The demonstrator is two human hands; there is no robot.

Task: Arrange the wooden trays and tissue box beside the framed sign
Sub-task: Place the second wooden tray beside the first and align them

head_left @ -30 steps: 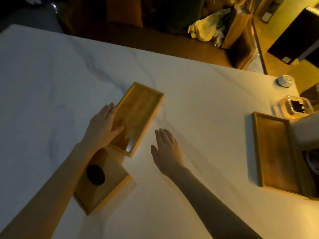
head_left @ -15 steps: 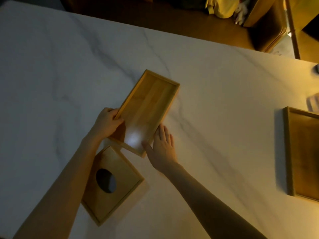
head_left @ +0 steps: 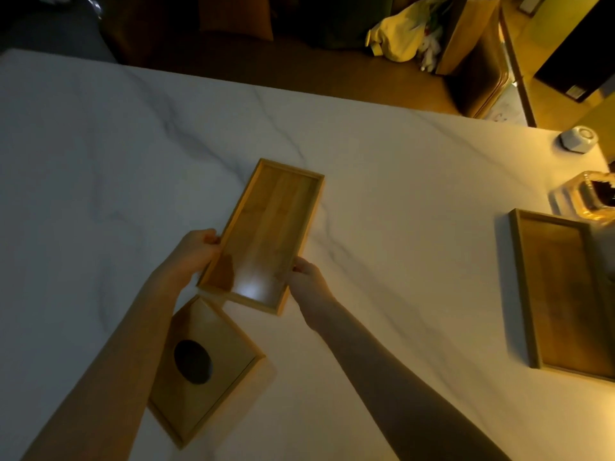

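A white marble-look table (head_left: 382,201) fills most of the view, dimly lit and warmer toward the right. Near its right edge lies a larger wooden tray (head_left: 565,294), its long axis running away from the person, partly cut off by the frame. Near the middle is a narrower wooden tray (head_left: 269,234), its long axis pointing away and slightly to the right, so the far short end sits further right than the near one. Below it to the left, a wooden tissue box (head_left: 213,364) with a dark oval opening on top lies turned at an angle, well apart from the larger tray; its far corner sits just beside the narrow tray's near end, and the left forearm covers part of it.

The left hand (head_left: 196,252) is closed around the narrow tray's left long edge near the near corner, fingers curled over the rim. The right hand (head_left: 309,282) clamps the opposite long edge near the other near corner. Whether the tray is lifted or resting on the table cannot be told.

Between the two trays the tabletop is bare. Beyond the larger tray stand a clear jar (head_left: 592,199) with something dark inside and a small white pot (head_left: 579,139) near the far right corner.
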